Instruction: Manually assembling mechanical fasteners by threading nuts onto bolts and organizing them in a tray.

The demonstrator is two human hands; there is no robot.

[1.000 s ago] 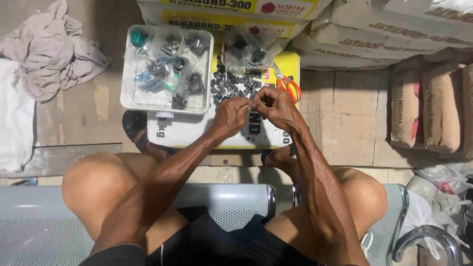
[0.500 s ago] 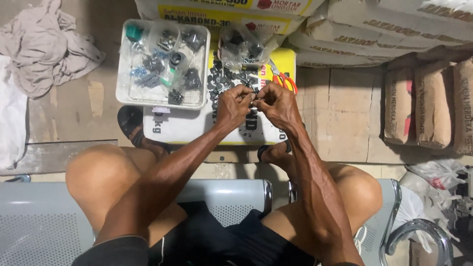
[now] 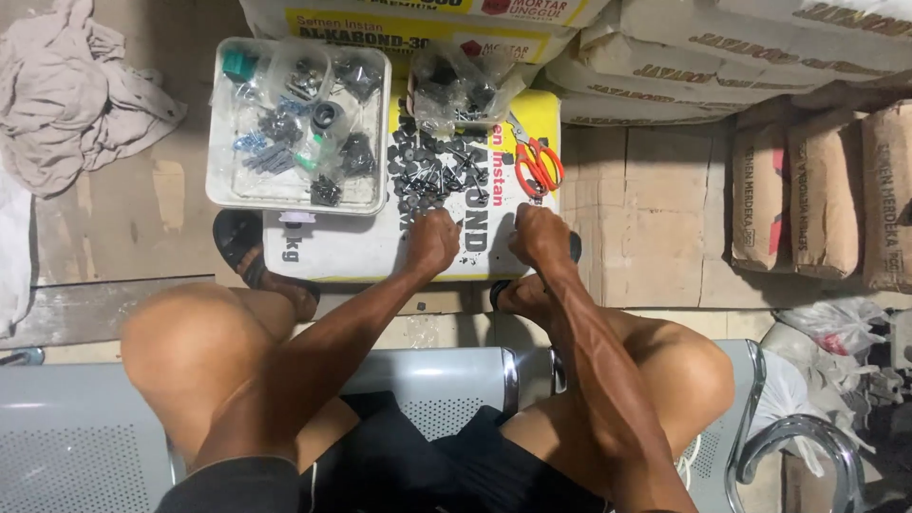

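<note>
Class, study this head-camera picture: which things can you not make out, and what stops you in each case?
- Fingertips of the left hand and right hand: curled under the knuckles, so whether either grips a part is hidden.
- Small dark parts on the sack: too small to identify.
- Contents of the white tray: blurred by clear bags.
- Feet: partly under the sack.
- Stacked sacks: cut off by the top edge.

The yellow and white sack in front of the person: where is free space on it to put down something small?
On the sack, the white strip is bare between the tray and the left hand. The middle is crowded with dark small parts; scissors fill the right corner.
</note>
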